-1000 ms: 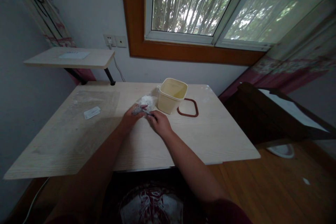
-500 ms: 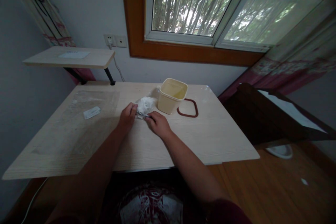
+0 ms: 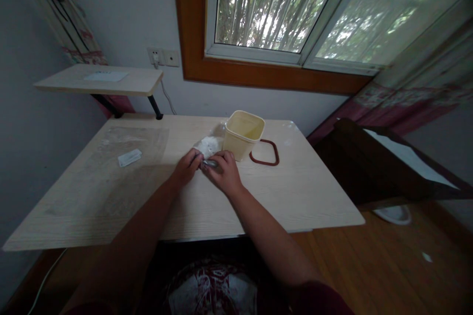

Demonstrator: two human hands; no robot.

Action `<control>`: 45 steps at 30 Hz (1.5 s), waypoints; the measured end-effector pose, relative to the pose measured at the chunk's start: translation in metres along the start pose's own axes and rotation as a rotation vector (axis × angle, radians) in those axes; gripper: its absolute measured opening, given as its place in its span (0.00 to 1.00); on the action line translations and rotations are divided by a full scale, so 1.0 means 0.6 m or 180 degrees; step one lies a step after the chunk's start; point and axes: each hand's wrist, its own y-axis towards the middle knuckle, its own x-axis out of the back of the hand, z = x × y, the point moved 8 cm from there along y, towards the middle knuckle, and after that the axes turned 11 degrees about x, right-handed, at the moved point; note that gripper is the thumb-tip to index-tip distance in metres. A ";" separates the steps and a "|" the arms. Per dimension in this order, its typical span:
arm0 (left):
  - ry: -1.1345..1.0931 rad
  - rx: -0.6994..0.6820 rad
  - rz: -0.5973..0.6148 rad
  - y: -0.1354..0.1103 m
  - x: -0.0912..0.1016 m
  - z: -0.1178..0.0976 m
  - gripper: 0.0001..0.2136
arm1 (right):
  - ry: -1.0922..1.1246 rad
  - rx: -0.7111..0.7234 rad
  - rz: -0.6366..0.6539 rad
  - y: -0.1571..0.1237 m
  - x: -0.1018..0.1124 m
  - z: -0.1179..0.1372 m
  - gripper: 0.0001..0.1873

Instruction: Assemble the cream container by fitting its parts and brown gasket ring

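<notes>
Basically, L hand (image 3: 187, 167), R hand (image 3: 224, 173) on metal bit (image 3: 210, 163) (tiny), white wad (image 3: 207, 146)

Two hands (image 3: 187, 167), one cream tub (image 3: 243, 135), one rubber seal (image 3: 264, 164).

Dim room, daylight from the window (image 3: 258, 7), soft shadows, warped edges

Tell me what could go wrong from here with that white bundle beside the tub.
The right hand works close to the cream plastic tub, so it might knock the tub over. The small silvery piece between the right hand and left hand might slip into the white crumpled bundle and be hard to find.
</notes>
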 end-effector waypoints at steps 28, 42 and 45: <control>0.0151 0.0087 -0.0772 -0.007 0.033 -0.014 0.13 | 0.0070 0.0268 0.0411 -0.002 -0.024 0.012 0.03; -0.0259 0.0295 -0.0948 -0.005 0.042 -0.003 0.14 | -0.0091 0.0259 0.0649 -0.003 -0.038 0.005 0.14; -0.0404 0.0383 -0.1026 -0.003 0.047 0.003 0.13 | -0.0062 0.0270 0.0638 -0.001 -0.036 0.006 0.14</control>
